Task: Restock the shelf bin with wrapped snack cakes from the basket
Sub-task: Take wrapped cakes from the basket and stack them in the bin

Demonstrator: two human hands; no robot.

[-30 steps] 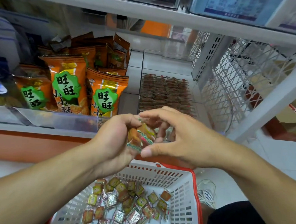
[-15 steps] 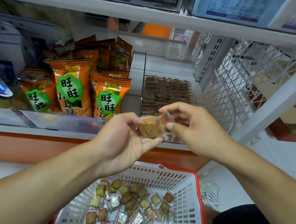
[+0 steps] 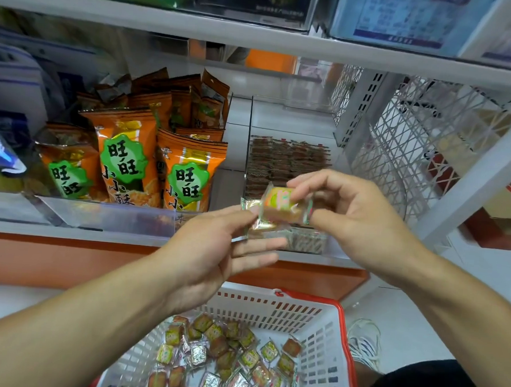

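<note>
My right hand (image 3: 355,218) pinches a wrapped snack cake (image 3: 280,205) between thumb and fingers, in front of the clear shelf bin (image 3: 305,242). My left hand (image 3: 214,251) is just below and left of it, with more wrapped cakes (image 3: 261,224) resting on its fingers. Rows of the same brown cakes (image 3: 286,162) lie in the bin behind. Below, the white basket (image 3: 322,343) with a red rim holds several loose wrapped cakes (image 3: 225,354).
Orange snack bags (image 3: 123,157) stand in the compartment to the left of the bin. White wire mesh (image 3: 418,135) and a slanted shelf post (image 3: 475,184) close off the right side. Another shelf (image 3: 259,39) runs overhead.
My right hand has taken one cake off the stack in my left hand and lifted it up and right, towards the bin. The hands have moved apart.
</note>
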